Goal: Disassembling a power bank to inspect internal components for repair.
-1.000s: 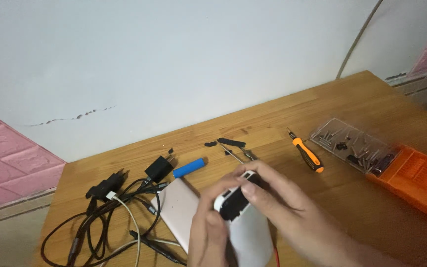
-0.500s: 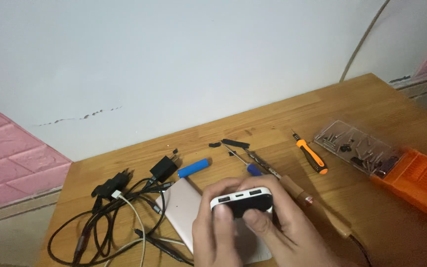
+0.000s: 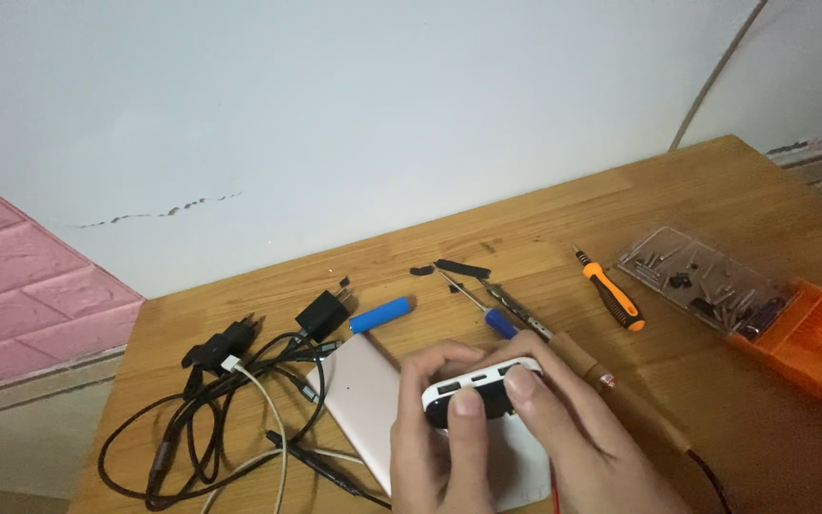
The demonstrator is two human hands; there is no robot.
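Both my hands grip a small white power bank (image 3: pixel 480 379) with a black end face showing ports, held end-on just above the wooden table (image 3: pixel 715 190). My left hand (image 3: pixel 435 443) wraps its left side with the thumb pressed on the black face. My right hand (image 3: pixel 582 433) covers its right side, thumb on the top edge. Under my hands lies a flat rose-gold device (image 3: pixel 362 400). A blue cylindrical cell (image 3: pixel 380 314) rests just beyond it.
A tangle of black and white cables with plug adapters (image 3: pixel 230 381) fills the left. An orange-handled screwdriver (image 3: pixel 611 293), a blue-handled screwdriver (image 3: pixel 487 309), a wooden-handled soldering iron (image 3: pixel 601 376) and small black parts (image 3: pixel 459 267) lie behind my hands. An orange bit case with clear lid (image 3: pixel 763 309) sits right.
The power bank has turned from tilted upright to lying level with its black port end facing me. Both thumbs have shifted onto that end.
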